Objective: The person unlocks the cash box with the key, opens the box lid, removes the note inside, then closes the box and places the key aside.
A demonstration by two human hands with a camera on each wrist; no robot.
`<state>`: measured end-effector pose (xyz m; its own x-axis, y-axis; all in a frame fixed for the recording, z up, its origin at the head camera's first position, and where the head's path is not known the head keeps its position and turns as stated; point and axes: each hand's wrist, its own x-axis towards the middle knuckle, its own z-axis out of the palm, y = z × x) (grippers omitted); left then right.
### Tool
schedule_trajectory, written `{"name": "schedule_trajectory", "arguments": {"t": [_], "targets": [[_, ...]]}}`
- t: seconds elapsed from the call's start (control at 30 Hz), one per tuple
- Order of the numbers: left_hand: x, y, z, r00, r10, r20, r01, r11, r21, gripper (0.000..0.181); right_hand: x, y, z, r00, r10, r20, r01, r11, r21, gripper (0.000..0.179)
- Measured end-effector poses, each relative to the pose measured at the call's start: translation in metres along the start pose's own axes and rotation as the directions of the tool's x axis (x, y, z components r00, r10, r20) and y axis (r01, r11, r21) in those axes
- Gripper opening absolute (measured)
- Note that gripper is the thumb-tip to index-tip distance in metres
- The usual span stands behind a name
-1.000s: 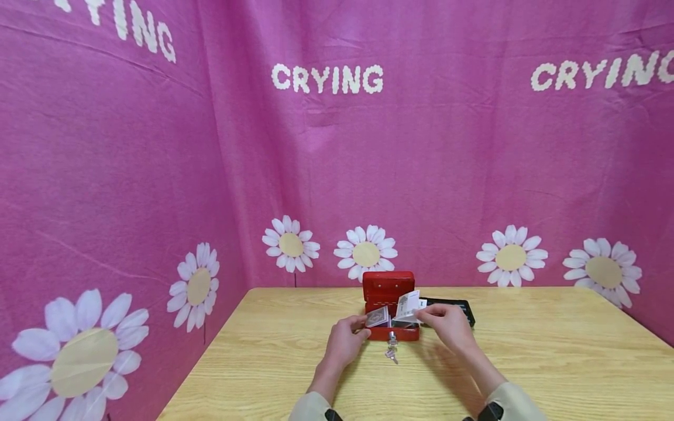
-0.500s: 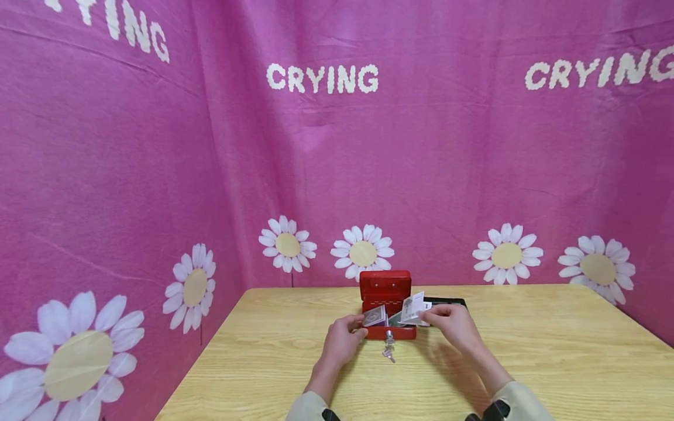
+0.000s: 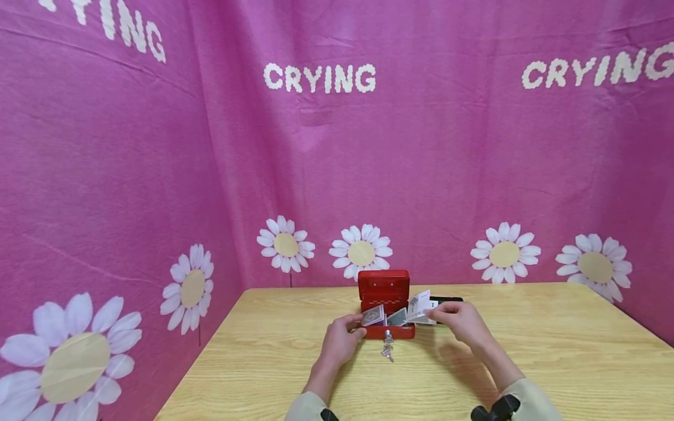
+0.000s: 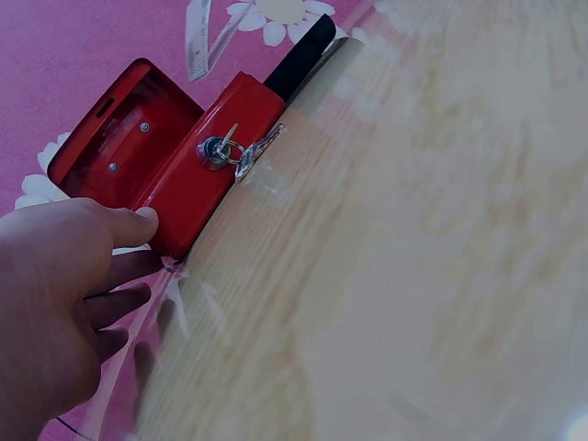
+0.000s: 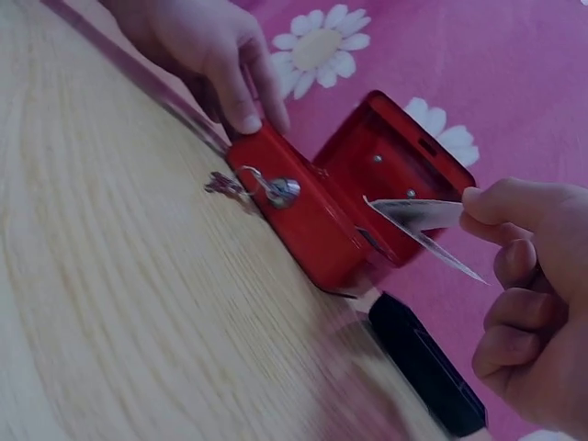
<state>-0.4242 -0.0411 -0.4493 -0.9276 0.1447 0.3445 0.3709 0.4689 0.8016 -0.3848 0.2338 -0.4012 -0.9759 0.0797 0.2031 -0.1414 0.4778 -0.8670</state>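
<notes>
A small red cash box (image 3: 375,333) stands with its lid up on the table. Keys (image 3: 387,352) hang from the lock on its front. My left hand (image 3: 338,340) holds the box's left end, the thumb (image 4: 138,227) lying against the front corner in the left wrist view. Inside are a stack of grey-and-purple printed notes (image 3: 372,316) on the left and greenish notes (image 3: 397,317) on the right. Between thumb and forefinger, my right hand (image 3: 466,323) pinches a folded, pale printed banknote (image 3: 419,305) above the box's right end. The note hangs V-shaped in the right wrist view (image 5: 427,225).
A black tray (image 5: 423,367) lies on the table right of the box, partly hidden by the right hand in the head view. Pink cloth (image 3: 421,175) with white flowers hangs behind and at the left of the wooden table (image 3: 253,356).
My right hand has drawn the folded banknote to the right, exposing more of the greenish notes in the box. The left hand stays on the box's left end. The head view has shifted slightly.
</notes>
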Motion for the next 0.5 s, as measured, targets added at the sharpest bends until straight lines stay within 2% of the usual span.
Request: {"name": "schedule_trajectory", "arguments": {"t": [0.27, 0.5], "targets": [[0.000, -0.001, -0.001, 1.000, 0.007, -0.004, -0.007, 1.000, 0.004, 0.033, 0.001, 0.010, -0.010, 0.997, 0.039, 0.071, -0.042, 0.998, 0.049, 0.029], [0.000, 0.001, 0.000, 1.000, -0.023, -0.002, 0.023, 1.000, 0.005, 0.033, 0.001, 0.014, -0.014, 0.995, 0.041, 0.089, -0.048, 0.996, 0.079, 0.029]]}}
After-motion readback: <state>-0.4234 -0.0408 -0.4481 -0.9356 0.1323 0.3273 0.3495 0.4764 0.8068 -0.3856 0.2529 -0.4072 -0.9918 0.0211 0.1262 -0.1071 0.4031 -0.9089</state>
